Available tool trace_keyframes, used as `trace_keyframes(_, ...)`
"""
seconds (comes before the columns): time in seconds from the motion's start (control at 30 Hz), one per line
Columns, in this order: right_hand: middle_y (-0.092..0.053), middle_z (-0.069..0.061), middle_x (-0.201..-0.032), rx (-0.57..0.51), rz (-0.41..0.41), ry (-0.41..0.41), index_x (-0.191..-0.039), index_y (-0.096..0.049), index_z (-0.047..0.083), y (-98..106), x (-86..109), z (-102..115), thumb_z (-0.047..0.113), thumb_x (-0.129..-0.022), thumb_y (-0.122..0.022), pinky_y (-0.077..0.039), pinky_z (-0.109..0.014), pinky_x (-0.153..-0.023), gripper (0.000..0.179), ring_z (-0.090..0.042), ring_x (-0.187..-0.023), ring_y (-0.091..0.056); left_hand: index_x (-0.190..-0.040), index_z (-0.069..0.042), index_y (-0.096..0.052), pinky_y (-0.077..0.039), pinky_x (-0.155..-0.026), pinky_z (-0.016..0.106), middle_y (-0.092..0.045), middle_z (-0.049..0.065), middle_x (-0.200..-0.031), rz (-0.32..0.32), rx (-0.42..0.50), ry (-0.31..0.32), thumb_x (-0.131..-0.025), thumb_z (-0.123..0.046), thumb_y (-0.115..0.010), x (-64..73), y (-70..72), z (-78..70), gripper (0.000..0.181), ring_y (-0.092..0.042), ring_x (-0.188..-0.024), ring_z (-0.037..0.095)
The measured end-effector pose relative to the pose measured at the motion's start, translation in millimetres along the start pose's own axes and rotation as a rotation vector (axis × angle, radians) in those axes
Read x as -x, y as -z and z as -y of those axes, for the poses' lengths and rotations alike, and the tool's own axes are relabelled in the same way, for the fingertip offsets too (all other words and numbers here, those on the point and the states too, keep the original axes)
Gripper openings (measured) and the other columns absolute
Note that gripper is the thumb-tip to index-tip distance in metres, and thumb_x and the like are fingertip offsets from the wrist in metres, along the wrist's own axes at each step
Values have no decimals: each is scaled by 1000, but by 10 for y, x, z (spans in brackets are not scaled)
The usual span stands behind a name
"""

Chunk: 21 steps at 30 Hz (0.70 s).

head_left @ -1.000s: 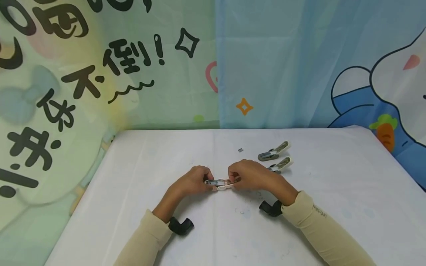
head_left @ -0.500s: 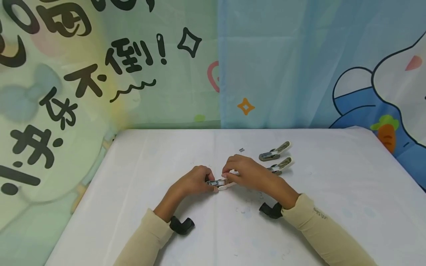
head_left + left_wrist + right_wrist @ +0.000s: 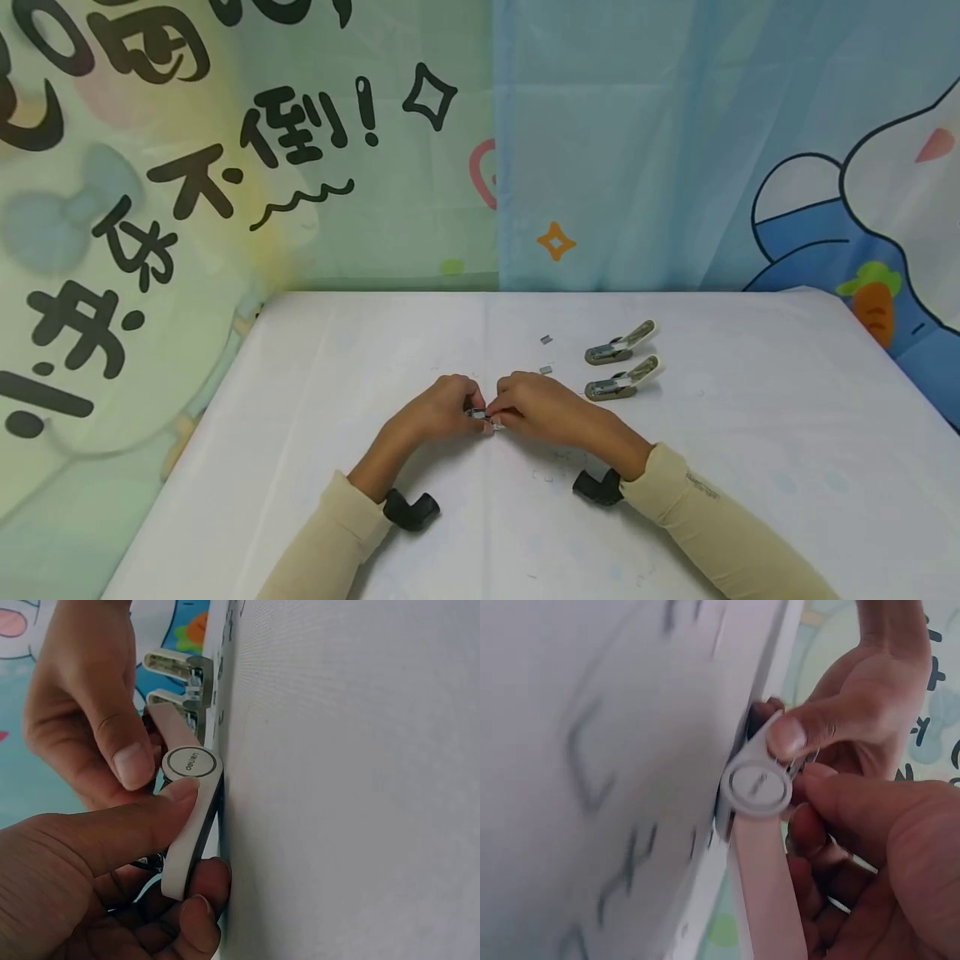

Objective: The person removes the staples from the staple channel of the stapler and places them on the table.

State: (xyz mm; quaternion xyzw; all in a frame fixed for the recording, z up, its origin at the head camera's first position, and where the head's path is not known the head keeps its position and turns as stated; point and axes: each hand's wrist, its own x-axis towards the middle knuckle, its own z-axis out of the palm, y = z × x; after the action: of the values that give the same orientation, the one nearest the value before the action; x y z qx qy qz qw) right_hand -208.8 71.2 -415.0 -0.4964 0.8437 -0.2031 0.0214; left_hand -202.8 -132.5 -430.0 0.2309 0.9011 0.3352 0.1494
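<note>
A white and pale pink stapler, with a round logo at its hinge, is spread apart between both hands; in the head view they mostly cover it. My left hand grips its white end, the thumb lying just below the logo in the left wrist view and the fingers beneath. With curled fingers, my right hand pinches at the stapler's inner side by the hinge, above the pink arm. Whatever its fingertips touch there is hidden.
Two opened staplers, one farther back and one nearer, lie to the right. Two small grey pieces like staple strips, one behind and one in front, rest left of them. Loose staples dot the white table.
My right hand has shifted left along the stapler, from the pink arm to the hinge area. The nearer grey strip has come into view. My left hand keeps its grip.
</note>
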Motion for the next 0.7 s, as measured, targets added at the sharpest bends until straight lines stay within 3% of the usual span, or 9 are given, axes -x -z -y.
trace_keyframes(0.13, -63, 7, -86, -150, 2, -101, -96, -76, 9, -14, -42, 17, 7, -91, -68, -45, -25, -70, 9, -7, -78, -55, -81, -9, -68, -42, -69, 27, -59, -4, -76, -10, -8, -24, -80, -12, -79, -1, 6, 5, 12, -50, -77, 13)
trace_keyframes(0.27, -62, 9, -77, -276, -8, -215, -91, -73, 8, -33, -73, 41, 6, -90, -68, -43, -23, -60, 6, -4, -67, -52, -81, -9, -67, -42, -71, 27, -58, -4, -77, -11, -7, -26, -80, -11, -79, -3, 2, 12, 12, -50, -77, 12)
trace_keyframes(0.53, -60, 13, -66, -249, -68, -313, -82, -71, 10, -74, -129, 101, 8, -86, -72, -37, -22, -53, 5, -4, -57, -46, -80, -8, -66, -40, -67, 27, -55, -3, -74, -16, -19, -29, -79, -9, -79, -12, -1, 26, 14, -47, -75, 13)
trace_keyframes(0.7, -61, 11, -70, -251, -68, -304, -81, -70, 11, -70, -123, 121, 6, -87, -69, -36, -22, -50, 8, -4, -55, -45, -80, -8, -66, -39, -67, 27, -55, -3, -74, -13, -9, -25, -79, -8, -79, -12, 1, 25, 13, -46, -74, 13)
